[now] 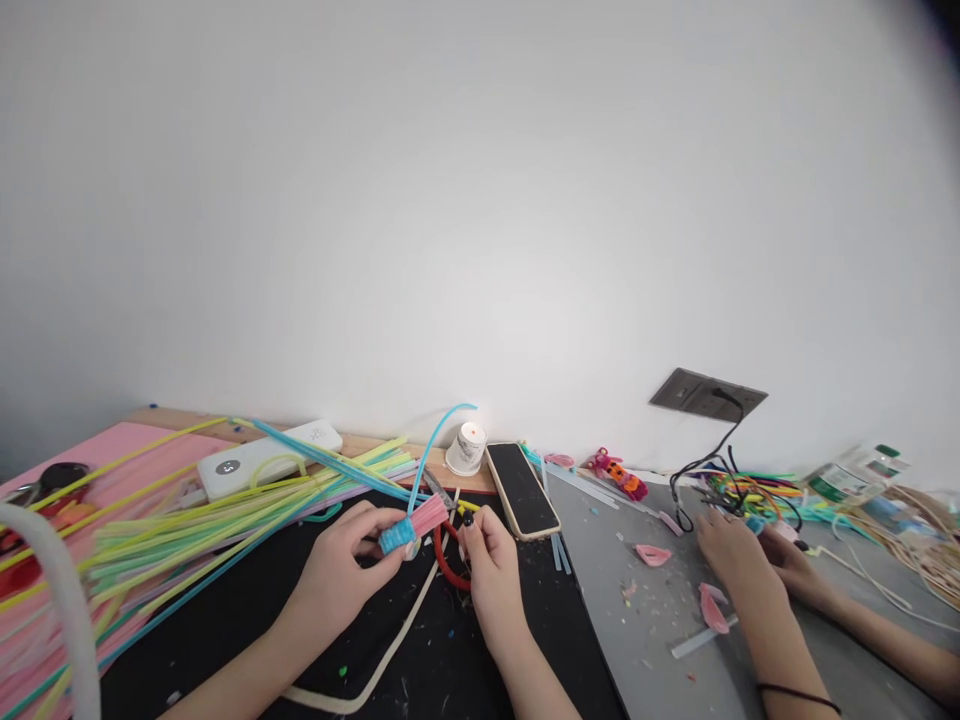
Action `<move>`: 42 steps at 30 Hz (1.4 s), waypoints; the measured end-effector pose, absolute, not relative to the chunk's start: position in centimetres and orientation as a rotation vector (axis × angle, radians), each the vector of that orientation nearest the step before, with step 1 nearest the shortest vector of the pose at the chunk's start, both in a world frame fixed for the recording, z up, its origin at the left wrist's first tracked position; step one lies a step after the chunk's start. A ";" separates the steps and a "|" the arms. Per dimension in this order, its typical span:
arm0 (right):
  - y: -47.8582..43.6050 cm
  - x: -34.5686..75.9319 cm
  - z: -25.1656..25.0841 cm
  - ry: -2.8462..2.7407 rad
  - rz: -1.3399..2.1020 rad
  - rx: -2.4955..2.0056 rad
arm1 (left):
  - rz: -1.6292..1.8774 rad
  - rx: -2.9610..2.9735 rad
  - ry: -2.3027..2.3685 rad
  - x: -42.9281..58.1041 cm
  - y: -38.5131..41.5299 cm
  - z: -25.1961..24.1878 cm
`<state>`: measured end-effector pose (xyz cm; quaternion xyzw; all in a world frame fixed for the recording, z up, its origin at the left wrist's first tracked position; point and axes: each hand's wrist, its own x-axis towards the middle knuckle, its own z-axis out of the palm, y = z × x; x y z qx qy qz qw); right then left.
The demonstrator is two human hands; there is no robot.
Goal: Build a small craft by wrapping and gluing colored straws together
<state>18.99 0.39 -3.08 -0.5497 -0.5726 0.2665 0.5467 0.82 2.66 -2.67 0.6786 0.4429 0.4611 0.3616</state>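
My left hand pinches a short bundle of pink strips wrapped in blue at its lower end. From the wrapped part a thin blue strand curves up and to the right. Close beside the bundle, my right hand grips scissors with red handles. Their metal blades point up and left, partly behind the pink strips. Whether the blades are apart is hard to make out. Beneath both hands lies a black mat.
Many pastel strips and a white power bank lie left. Behind my hands are an upturned paper cup and a phone. Right, another person's hands work near black cables and pink loops.
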 end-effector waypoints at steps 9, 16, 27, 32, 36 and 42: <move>0.1 18.9 -2.8 -1.281 0.823 -1.272 | 1.202 1.738 1.131 0.9 2.6 -2.3; 0.2 18.7 -2.4 -1.305 0.851 -1.253 | 1.177 1.728 1.126 0.8 2.5 -2.6; 0.1 18.8 -2.2 -1.321 0.835 -1.264 | 1.224 1.718 1.147 0.8 2.5 -2.5; 0.1 18.6 -2.3 -1.289 0.854 -1.229 | 1.234 1.718 1.147 0.9 2.4 -2.2; 0.2 18.5 -2.2 -1.261 0.899 -1.219 | 1.233 1.721 1.154 0.9 2.6 -2.3; 0.1 18.3 -2.0 -1.254 0.897 -1.209 | 1.219 1.721 1.169 0.8 2.6 -2.5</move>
